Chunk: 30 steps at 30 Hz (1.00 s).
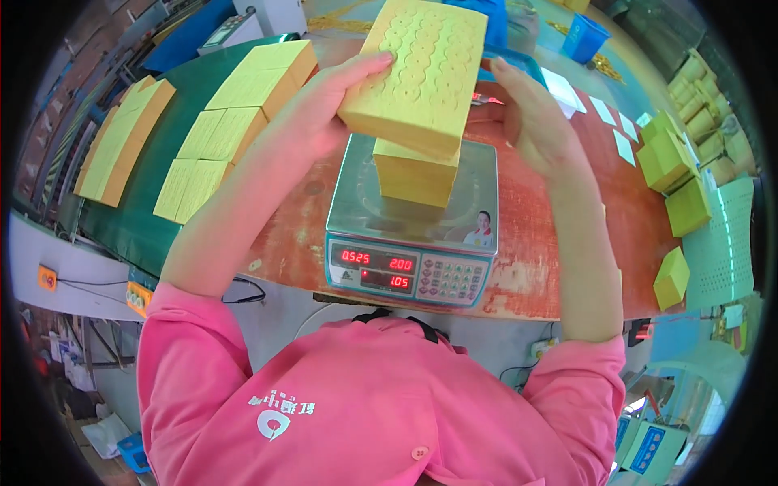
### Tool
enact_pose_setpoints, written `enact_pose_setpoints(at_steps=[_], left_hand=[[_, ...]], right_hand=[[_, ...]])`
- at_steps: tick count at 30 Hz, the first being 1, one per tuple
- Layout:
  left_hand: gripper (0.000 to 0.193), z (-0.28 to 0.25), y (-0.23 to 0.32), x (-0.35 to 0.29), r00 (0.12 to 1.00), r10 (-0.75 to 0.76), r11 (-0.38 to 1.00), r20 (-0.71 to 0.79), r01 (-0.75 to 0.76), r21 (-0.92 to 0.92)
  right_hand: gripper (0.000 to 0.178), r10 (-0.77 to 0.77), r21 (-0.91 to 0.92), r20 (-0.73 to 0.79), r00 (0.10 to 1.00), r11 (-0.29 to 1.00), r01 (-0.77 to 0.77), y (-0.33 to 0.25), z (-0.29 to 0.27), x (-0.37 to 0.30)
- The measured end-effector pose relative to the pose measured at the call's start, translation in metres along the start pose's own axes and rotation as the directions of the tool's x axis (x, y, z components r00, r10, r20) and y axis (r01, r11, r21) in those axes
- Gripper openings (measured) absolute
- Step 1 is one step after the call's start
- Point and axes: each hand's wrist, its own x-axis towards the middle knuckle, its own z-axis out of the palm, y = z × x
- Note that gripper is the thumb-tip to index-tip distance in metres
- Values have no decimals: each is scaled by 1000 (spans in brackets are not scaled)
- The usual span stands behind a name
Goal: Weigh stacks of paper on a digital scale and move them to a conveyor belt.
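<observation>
My left hand (331,101) grips the left side of a thick stack of yellow paper (423,69), its thumb on top. Rows of punched coin-shaped cuts cover the stack's upper face. Beneath it, a smaller-looking yellow paper block (415,176) sits on the metal pan of a digital scale (348,211); whether the two stacks touch is hidden. My right hand (536,121) is beside the upper stack's right edge, thumb and fingers apart. Its fingertips come close to that edge, and contact cannot be made out. Red digits glow on the scale's front panel.
Rows of yellow paper blocks (212,134) stand on the green surface at left. More yellow blocks (687,206) line the right side of the worn red table (531,267). White slips (624,148) lie at the back right, and a blue bin (585,39) stands beyond.
</observation>
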Motion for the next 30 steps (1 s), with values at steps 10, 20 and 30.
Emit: enact_pose_setpoints(at_steps=[10, 20, 30], left_hand=[[47, -40, -24, 33, 977, -214, 958, 5, 209, 199], [42, -50, -35, 33, 984, -176, 938, -31, 178, 297], [38, -41, -39, 27, 990, -117, 931, -77, 136, 338]], right_hand=[[34, 128, -121, -207, 970, 980, -155, 30, -2, 19], [34, 111, -183, -220, 969, 971, -152, 42, -6, 23], [35, 69, -185, -235, 969, 976, -114, 44, -4, 18]])
